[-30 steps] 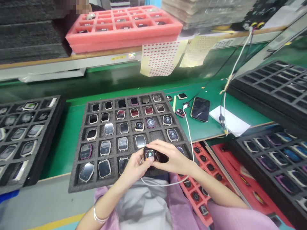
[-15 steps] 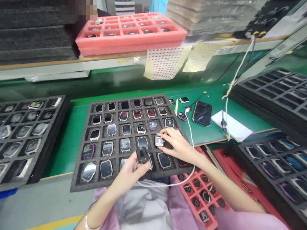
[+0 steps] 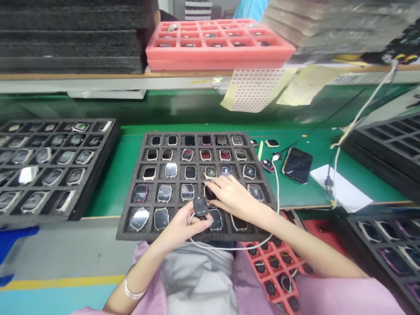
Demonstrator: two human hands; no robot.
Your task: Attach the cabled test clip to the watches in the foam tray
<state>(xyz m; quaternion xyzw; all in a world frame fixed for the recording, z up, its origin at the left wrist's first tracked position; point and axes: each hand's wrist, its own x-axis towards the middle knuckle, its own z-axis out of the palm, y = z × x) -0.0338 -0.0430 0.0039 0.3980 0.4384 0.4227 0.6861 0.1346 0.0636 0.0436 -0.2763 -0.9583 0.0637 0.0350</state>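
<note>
My left hand (image 3: 182,224) holds a small black charging dock (image 3: 200,205) just above the near edge of a black foam tray (image 3: 128,214). A white cable (image 3: 229,247) runs from the dock across my lap. My right hand (image 3: 231,196) lies over the tray's fourth row. Its fingertips touch a dark smartwatch (image 3: 208,193) that lies in its cell. Several more smartwatches fill the tray's other cells; the cell under my right palm is hidden.
Another black tray of watches (image 3: 49,166) lies to the left, and more black trays (image 3: 387,144) to the right. A red tray (image 3: 272,267) sits low by my right forearm. A phone (image 3: 297,164) and white paper (image 3: 341,188) lie on the green bench. A pink tray (image 3: 216,43) sits on the shelf.
My right hand took the watch off the dock, set it into a fourth-row cell, then shifted left onto the neighbouring watch. My left hand kept the dock. The view has swung left.
</note>
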